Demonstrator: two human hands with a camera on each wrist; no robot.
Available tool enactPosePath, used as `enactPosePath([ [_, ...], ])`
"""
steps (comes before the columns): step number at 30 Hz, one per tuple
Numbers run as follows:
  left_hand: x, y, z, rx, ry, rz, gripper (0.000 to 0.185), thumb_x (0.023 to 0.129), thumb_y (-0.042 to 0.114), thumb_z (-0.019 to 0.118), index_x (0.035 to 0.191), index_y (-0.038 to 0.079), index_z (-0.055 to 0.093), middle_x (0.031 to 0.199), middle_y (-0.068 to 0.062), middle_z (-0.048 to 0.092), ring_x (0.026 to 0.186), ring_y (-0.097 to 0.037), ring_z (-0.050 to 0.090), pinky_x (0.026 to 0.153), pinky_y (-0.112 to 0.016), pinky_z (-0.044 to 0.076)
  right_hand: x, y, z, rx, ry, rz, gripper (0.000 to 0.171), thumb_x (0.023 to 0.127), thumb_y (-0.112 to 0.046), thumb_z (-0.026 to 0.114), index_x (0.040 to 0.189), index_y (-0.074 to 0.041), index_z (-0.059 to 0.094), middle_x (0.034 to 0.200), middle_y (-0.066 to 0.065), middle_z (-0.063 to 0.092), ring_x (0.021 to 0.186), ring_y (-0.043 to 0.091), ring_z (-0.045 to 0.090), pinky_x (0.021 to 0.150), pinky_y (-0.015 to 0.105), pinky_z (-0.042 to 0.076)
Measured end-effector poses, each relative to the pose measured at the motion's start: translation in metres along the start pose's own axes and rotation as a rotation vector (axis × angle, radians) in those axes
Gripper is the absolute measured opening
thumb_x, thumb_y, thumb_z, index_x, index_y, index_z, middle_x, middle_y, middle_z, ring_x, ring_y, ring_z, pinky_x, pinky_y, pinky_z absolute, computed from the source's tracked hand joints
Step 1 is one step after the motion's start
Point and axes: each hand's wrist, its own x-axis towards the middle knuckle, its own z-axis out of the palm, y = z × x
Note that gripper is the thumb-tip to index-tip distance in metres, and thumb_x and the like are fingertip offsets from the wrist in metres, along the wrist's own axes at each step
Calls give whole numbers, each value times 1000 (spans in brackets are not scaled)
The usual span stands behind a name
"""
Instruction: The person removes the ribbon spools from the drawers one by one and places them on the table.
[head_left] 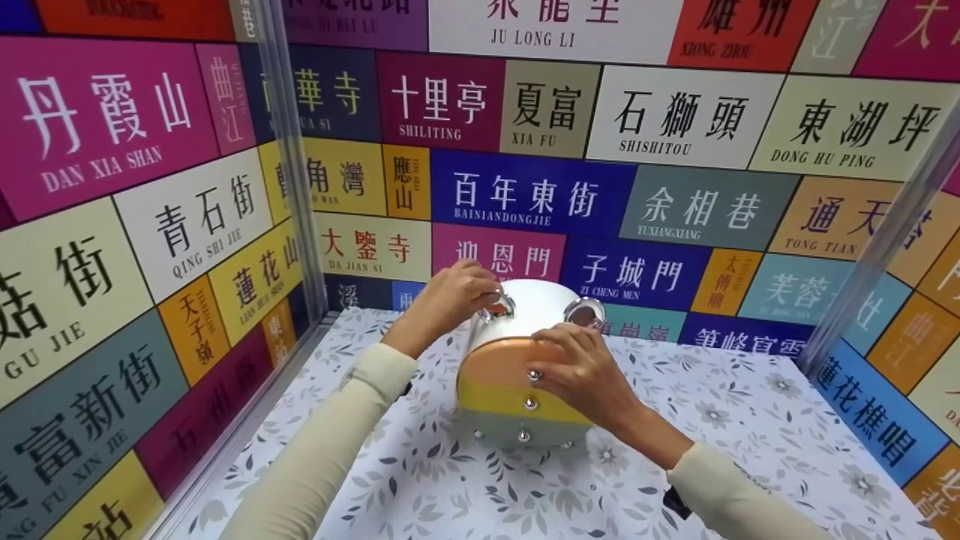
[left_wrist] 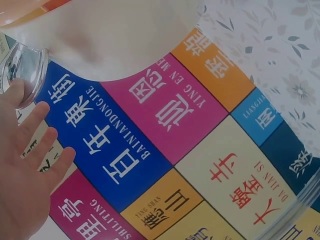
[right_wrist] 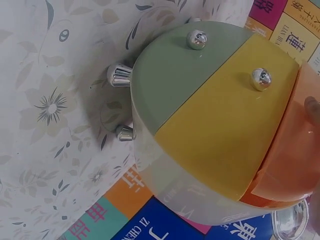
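Observation:
A small rounded drawer box (head_left: 551,300) stands on the table, with a white shell and orange, yellow and green fronts. Two shiny silver ears rise from its top. My left hand (head_left: 465,289) grips the left ear (left_wrist: 30,70); its other fingers (left_wrist: 47,137) are spread in the left wrist view, and its thumb is hidden. My right hand (head_left: 589,371) pinches the silver knob (head_left: 534,375) of the orange drawer (right_wrist: 285,155). This drawer stands slightly out from the shell in the right wrist view. The yellow drawer (right_wrist: 230,120) and green drawer (right_wrist: 185,75) sit flush.
A white cloth with grey flowers and leaves (head_left: 420,480) covers the table. Behind and at both sides stand panels of coloured place-name signs (head_left: 525,187), joined by clear corner strips (head_left: 296,165). Silver feet (right_wrist: 120,75) stick out under the box.

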Motion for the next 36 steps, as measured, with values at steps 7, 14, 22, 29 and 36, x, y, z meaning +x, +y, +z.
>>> enactPosePath([
  [7,1,1,-1,30,-23,-19,17,101,23,71,114,19,81,117,2,76,111,-21,63,93,-32,55,-1,-4,-4,18,0,2,23,80,-27,90,102,-23,84,127,11,67,118,36,60,93,50,45],
  [14,2,3,-3,54,-64,-53,20,102,26,70,118,22,80,119,5,76,111,-19,62,93,-30,55,-2,-9,-9,24,-6,-4,25,80,-27,91,104,-24,84,127,11,67,119,35,60,94,50,46],
  [22,1,2,-2,56,-46,-45,19,102,26,70,117,21,81,119,5,76,112,-19,62,93,-30,55,0,-16,-16,55,6,-19,30,76,-26,94,104,-23,84,129,10,67,118,33,61,93,48,45],
  [29,1,1,-1,75,-26,-23,18,102,26,70,115,22,81,118,6,76,109,-19,62,89,-28,56,0,-25,-25,58,19,-49,27,77,-26,92,102,-22,83,129,10,67,118,32,61,94,47,46],
  [36,1,3,-1,57,-31,-28,19,102,26,69,116,20,81,120,4,76,110,-19,62,90,-28,56,-2,-32,-34,60,30,-66,26,78,-25,91,103,-21,83,130,10,67,117,33,62,94,48,46],
])
